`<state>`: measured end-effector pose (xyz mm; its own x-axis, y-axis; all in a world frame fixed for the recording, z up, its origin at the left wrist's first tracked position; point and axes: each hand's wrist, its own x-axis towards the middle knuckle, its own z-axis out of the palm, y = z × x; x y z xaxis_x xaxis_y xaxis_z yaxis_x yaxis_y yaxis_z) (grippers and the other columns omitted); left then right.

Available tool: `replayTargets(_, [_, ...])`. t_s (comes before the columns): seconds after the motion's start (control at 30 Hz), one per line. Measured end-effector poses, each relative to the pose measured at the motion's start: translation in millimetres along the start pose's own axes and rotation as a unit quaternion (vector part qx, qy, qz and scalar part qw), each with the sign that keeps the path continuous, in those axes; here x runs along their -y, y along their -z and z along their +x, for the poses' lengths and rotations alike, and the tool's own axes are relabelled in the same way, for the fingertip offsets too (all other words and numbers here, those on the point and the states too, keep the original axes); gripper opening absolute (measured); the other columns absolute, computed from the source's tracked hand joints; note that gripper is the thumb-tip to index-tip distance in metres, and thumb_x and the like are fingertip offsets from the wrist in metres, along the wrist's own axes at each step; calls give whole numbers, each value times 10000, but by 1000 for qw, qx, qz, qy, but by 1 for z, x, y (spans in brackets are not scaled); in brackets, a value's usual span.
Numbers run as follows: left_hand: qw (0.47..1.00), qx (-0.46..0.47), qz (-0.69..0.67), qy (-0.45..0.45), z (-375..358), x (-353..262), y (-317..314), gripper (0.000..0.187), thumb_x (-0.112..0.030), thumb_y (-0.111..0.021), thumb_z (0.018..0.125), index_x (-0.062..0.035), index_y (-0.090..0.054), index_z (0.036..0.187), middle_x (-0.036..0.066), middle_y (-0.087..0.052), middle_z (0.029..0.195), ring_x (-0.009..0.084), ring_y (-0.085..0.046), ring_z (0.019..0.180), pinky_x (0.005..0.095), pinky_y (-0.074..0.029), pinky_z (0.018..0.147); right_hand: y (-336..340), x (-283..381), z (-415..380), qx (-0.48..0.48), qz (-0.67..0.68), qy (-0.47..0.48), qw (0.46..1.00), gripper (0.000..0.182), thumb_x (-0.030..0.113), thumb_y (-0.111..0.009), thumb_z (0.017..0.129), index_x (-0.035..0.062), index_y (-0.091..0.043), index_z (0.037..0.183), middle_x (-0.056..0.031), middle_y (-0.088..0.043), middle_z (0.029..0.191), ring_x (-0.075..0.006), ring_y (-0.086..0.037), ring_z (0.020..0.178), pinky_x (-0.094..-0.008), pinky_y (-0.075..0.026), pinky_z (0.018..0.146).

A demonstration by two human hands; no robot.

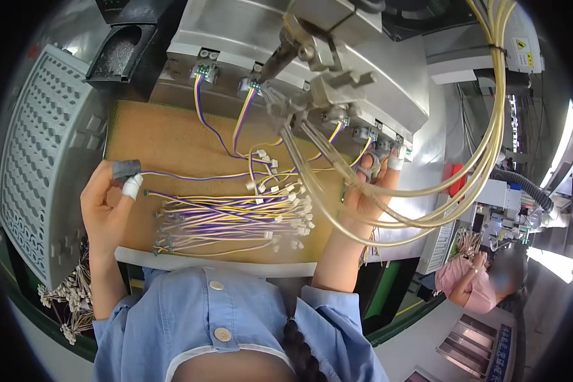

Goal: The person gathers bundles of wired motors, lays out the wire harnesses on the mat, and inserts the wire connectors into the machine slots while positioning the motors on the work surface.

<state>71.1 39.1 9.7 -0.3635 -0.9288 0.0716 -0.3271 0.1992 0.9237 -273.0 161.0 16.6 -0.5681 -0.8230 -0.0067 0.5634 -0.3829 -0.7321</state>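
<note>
My left hand (105,200), with a grey and a white finger cover, pinches the end of a thin purple-and-yellow cable (200,175) stretched to the right above the mat. Below that cable lies a loose bundle of similar cables (229,219), white connectors toward the right. My right hand (372,184) is raised at the right end of a row of small metal clamps, its white-covered fingertip at the last clamp (398,149). Its fingers are bent and partly behind clear tubes; what they hold is hidden. Green end pieces with wires sit in other clamps (204,73).
A metal machine head with nozzles (293,108) hangs over the brown mat (153,130). Clear tubes (426,223) loop across the right side. A grey perforated tray (41,159) stands left, beside a black bin (121,54). Another person (468,280) sits at far right.
</note>
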Motion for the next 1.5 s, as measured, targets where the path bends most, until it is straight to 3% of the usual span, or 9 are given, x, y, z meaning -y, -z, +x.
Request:
replayTargets(0.1, [999, -15, 17, -24, 4, 2, -6, 189, 73, -587, 719, 28, -586, 903, 37, -535, 803, 103, -489, 713, 202, -378, 620, 3, 7, -16, -116, 13, -2, 993, 300, 282, -455, 901, 17, -516, 1029, -147, -600, 892, -202, -617, 688, -263, -518, 406])
replayTargets(0.23, [989, -9, 117, -90, 4, -10, 5, 220, 87, -571, 672, 0, -595, 872, 92, -537, 749, 185, -528, 672, 252, -406, 587, 38, 36, -24, -219, -377, 54, 898, 266, 250, -501, 868, 6, -541, 969, -126, -609, 815, -205, -609, 646, -292, -494, 421])
replayTargets(0.37, [973, -20, 195, -122, -9, -5, 14, 187, 104, -518, 619, -1, -572, 764, 123, -511, 696, 278, -522, 637, 322, -406, 539, -47, -2, -65, -8, -434, 25, 900, 250, 211, -581, 815, -13, -595, 927, -105, -626, 712, -175, -616, 596, -240, -489, 503])
replayTargets(0.43, [971, -19, 186, -151, -12, -6, 19, 198, 98, -530, 622, 0, -577, 787, 124, -523, 713, 282, -532, 654, 323, -414, 549, -97, -55, -54, 301, -565, 250, 726, 461, 127, -679, 730, -25, -492, 1123, -145, -620, 954, -230, -627, 767, -302, -509, 617])
replayTargets(0.63, [967, -138, 164, -135, -23, -8, 53, 401, 8, -638, 675, 8, -536, 1062, 128, -575, 1008, 238, -563, 906, 333, -449, 785, -177, -123, -33, 430, -602, 211, 640, 225, 134, -592, 802, 43, -521, 995, -161, -583, 779, -316, -591, 658, -377, -468, 531])
replayTargets(0.8, [836, -177, 516, -65, -70, 134, 325, 487, -1, -491, 815, -35, -389, 1290, 132, -405, 1302, 258, -391, 1198, 366, -318, 979, -189, -110, -13, 432, -562, 160, 687, 126, 124, -604, 783, 64, -560, 885, -89, -569, 624, -229, -564, 475, -329, -429, 432])
replayTargets(0.9, [572, -76, 802, 156, -115, 223, 448, 444, -144, -425, 903, -99, -331, 1335, 86, -333, 1370, 302, -303, 1244, 404, -268, 1027, -188, -111, -10, 422, -550, 141, 707, 148, 128, -612, 769, 69, -561, 895, -95, -586, 683, -238, -576, 514, -328, -444, 455])
replayTargets(1.33, [696, -130, 693, 138, -131, 303, 528, 399, -117, -442, 894, -67, -396, 1287, 112, -417, 1300, 278, -403, 1165, 382, -300, 988, -173, -109, -1, 431, -511, 59, 742, 149, 150, -609, 783, 58, -564, 892, -97, -592, 783, -263, -580, 592, -348, -470, 534])
replayTargets(1.5, [839, -285, 460, 57, -91, 164, 398, 418, -226, -535, 870, -7, -465, 1219, 129, -533, 1145, 211, -498, 1038, 320, -372, 900, -165, -102, 0, 418, -513, 11, 750, 150, 159, -609, 795, 38, -583, 880, -96, -589, 741, -251, -579, 600, -322, -462, 534])
